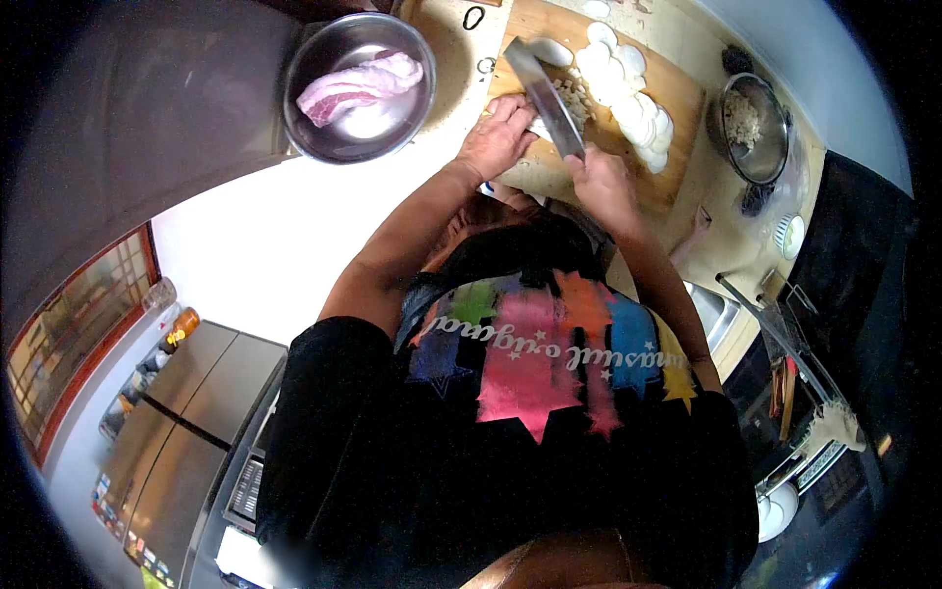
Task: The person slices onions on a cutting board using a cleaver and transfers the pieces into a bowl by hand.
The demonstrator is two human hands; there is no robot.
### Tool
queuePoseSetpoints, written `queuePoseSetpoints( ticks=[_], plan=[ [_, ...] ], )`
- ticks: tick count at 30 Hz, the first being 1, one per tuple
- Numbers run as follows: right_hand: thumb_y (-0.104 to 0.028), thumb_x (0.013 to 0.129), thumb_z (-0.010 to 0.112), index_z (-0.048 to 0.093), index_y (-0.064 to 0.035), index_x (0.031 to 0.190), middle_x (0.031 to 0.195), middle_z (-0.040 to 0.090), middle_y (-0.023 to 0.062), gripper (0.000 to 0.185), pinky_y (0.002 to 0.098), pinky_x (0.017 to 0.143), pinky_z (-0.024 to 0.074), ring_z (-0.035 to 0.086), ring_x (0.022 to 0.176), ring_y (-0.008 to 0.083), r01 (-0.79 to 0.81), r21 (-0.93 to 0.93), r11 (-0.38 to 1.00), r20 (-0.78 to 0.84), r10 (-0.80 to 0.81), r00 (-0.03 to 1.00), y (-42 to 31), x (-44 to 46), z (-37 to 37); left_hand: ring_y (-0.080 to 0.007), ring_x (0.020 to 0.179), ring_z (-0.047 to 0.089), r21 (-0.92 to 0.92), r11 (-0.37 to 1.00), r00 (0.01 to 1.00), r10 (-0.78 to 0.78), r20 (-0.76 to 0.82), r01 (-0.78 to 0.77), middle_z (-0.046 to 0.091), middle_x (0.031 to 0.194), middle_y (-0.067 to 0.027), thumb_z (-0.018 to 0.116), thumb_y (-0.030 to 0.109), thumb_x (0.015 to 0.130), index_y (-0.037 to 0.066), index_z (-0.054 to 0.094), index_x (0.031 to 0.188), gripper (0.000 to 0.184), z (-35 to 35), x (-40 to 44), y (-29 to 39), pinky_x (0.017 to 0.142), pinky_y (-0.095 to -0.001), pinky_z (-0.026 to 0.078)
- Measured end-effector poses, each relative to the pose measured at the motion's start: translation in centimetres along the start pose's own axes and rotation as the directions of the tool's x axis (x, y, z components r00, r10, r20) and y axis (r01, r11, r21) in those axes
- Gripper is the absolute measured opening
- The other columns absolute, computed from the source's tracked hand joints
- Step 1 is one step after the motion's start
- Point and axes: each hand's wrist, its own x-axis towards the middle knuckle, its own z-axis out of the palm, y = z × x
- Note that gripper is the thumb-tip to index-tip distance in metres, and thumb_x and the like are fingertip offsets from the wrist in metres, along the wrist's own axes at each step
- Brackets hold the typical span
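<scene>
My right hand (602, 177) grips the handle of a cleaver (546, 98), whose wide blade slants up and left over the wooden cutting board (679, 108). Close beside the blade, my left hand (498, 137) has its fingers bent down onto a white vegetable piece, mostly hidden under them. Small diced white bits (573, 98) lie just right of the blade. Overlapping round white slices (640, 113), perhaps radish, spread over the board's right part. A larger white piece (551, 51) rests near the cleaver's tip.
On the left, a steel bowl (420, 108) holds a slab of raw meat (361, 86). Another metal bowl (781, 147) with pale chopped bits stands right of the board. A small patterned bowl (789, 237) and a sink (714, 316) are farther down the right side.
</scene>
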Motion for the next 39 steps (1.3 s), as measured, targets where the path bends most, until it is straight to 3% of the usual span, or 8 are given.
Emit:
queuePoseSetpoints(
  ticks=[8,10,14,16,19,29,35,39],
  plan=[
    [-0.029,0.091,0.058,0.060,0.0031,0.094,0.083,0.063,0.0274,0.032,0.0534,0.075,0.0468,0.062,0.083,0.0457,-0.049,-0.063,0.997,-0.001,0.049,0.999,0.0,1.6,2.3,-0.0361,0.112,0.050,0.027,0.998,0.998,0.063,0.012,-0.063,0.052,0.119,-0.0133,0.070,0.013,0.079,0.005,0.056,0.109,0.035,0.0,0.3,-0.6,0.089,-0.0430,0.048],
    [-0.028,0.091,0.058,0.059,0.0030,0.094,0.083,0.063,0.0274,0.032,0.0533,0.074,0.0470,0.062,0.083,0.0456,-0.035,0.069,0.997,-0.038,0.038,0.999,0.3,1.6,2.3,-0.0356,0.112,0.050,-0.034,0.999,1.000,0.018,0.011,-0.018,0.052,0.119,-0.0132,0.069,0.013,0.080,0.005,0.056,0.109,0.033,-0.2,0.0,-0.3,0.090,-0.0427,0.048],
    [-0.028,0.090,0.058,0.060,0.0023,0.090,0.082,0.063,0.0281,0.031,0.0541,0.075,0.0485,0.063,0.084,0.0447,-0.025,0.095,0.995,-0.003,0.025,1.000,-0.8,0.6,0.5,-0.0349,0.111,0.051,-0.025,0.999,0.998,-0.036,-0.048,0.035,0.054,0.117,-0.0132,0.068,0.014,0.081,0.005,0.056,0.108,0.031,-0.8,-0.7,-0.1,0.090,-0.0425,0.048],
    [-0.029,0.090,0.058,0.060,0.0023,0.091,0.082,0.063,0.0284,0.031,0.0538,0.074,0.0489,0.063,0.084,0.0449,0.015,-0.056,0.998,0.079,-0.011,0.997,-1.2,0.3,0.5,-0.0352,0.110,0.051,0.007,1.000,0.999,0.001,-0.043,0.000,0.055,0.116,-0.0139,0.069,0.014,0.081,0.004,0.057,0.106,0.029,-0.3,-0.7,-0.6,0.090,-0.0432,0.047],
    [-0.027,0.090,0.059,0.060,0.0025,0.091,0.082,0.063,0.0288,0.030,0.0539,0.073,0.0489,0.063,0.082,0.0456,0.009,-0.058,0.998,0.042,-0.006,0.999,-0.8,1.0,1.9,-0.0320,0.110,0.051,0.028,0.998,0.997,0.053,-0.050,-0.051,0.053,0.113,-0.0122,0.068,0.015,0.081,0.005,0.058,0.104,0.027,-0.1,-0.7,-1.0,0.090,-0.0406,0.046],
    [-0.028,0.089,0.060,0.060,0.0023,0.090,0.083,0.064,0.0279,0.030,0.0544,0.073,0.0488,0.063,0.081,0.0453,-0.032,0.062,0.998,0.021,0.030,0.999,-0.6,0.9,1.8,-0.0359,0.106,0.053,-0.020,0.998,0.992,-0.060,-0.111,0.058,0.057,0.111,-0.0146,0.071,0.012,0.078,0.004,0.061,0.098,0.024,-1.0,-1.4,-0.3,0.090,-0.0437,0.045],
    [-0.027,0.089,0.061,0.062,0.0016,0.093,0.083,0.063,0.0269,0.029,0.0506,0.072,0.0478,0.062,0.082,0.0449,-0.015,-0.009,1.000,0.070,0.016,0.997,-1.0,1.4,3.3,-0.0300,0.100,0.054,0.053,0.999,0.990,0.020,-0.141,-0.013,0.059,0.102,-0.0096,0.070,0.013,0.077,0.005,0.065,0.087,0.013,-0.6,-1.4,-1.0,0.086,-0.0422,0.045],
    [-0.030,0.090,0.060,0.062,0.0013,0.094,0.084,0.064,0.0267,0.032,0.0511,0.074,0.0477,0.062,0.083,0.0452,-0.045,0.126,0.991,0.010,0.044,0.999,-0.4,1.5,3.2,-0.0332,0.095,0.056,0.047,0.997,0.983,0.071,-0.168,-0.064,0.061,0.097,-0.0112,0.072,0.011,0.075,0.005,0.064,0.085,0.014,-0.4,-1.6,-1.1,0.082,-0.0418,0.046]
  ],
)
